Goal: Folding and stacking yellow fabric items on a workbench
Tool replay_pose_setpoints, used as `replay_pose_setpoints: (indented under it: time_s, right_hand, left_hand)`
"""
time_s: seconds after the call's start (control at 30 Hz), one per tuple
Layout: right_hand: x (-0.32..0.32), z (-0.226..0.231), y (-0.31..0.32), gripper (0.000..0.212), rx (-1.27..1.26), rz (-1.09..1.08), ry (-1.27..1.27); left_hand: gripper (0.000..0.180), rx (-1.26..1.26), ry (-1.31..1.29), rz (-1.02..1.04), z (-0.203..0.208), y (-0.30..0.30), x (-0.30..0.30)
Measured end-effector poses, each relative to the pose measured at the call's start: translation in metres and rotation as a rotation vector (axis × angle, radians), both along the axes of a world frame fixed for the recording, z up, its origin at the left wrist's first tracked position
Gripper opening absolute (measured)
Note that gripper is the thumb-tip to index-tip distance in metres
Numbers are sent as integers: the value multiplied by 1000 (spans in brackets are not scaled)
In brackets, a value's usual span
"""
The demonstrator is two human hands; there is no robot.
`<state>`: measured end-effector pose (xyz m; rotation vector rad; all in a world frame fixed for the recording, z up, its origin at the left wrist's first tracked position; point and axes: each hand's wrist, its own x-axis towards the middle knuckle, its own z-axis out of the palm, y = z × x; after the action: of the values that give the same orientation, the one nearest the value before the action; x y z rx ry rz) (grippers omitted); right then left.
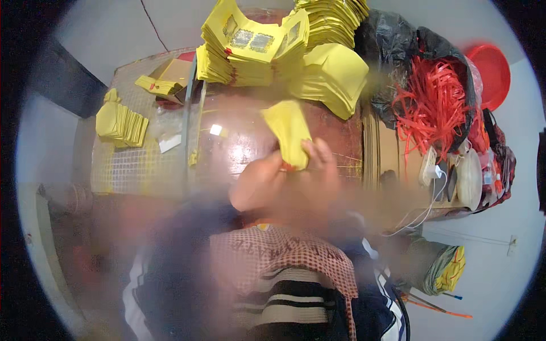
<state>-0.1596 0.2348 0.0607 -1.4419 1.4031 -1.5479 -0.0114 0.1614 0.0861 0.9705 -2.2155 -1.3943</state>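
Observation:
Between both hands, above the dark red tabletop (222,156), a folded piece of yellow paper (289,128) stands up, wide at its top and gathered lower down. A small bit of red shows at its lower end, beside the fingers. My left hand (259,181) is closed on its lower left side, the fingertips partly hidden. On the lower right side my right hand (322,170) grips it, with the fingers bent against the paper. The hands are blurred. Just beyond lies a stack of plain yellow paper (335,77), and left of that, yellow sheets with silvery squares (253,42).
On the right, a black plastic bag (389,42) holds red strips (435,99), with a red basin (493,77) behind. A white power strip (428,165) with a cable sits nearer. At left are a fanned yellow bundle (122,125) and a cardboard box (173,74).

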Motion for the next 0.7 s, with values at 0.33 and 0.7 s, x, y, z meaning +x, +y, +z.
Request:
replay_pose_setpoints:
  time_s: [0.33, 0.7]
  right_hand:
    - [-28, -38, 26, 68, 498, -202, -548]
    - [-21, -75, 33, 64, 263, -212, -147]
  left_hand:
    - [49, -947, -314, -250, -36, 22, 0]
    - [36, 161, 347, 248, -58, -11, 34]
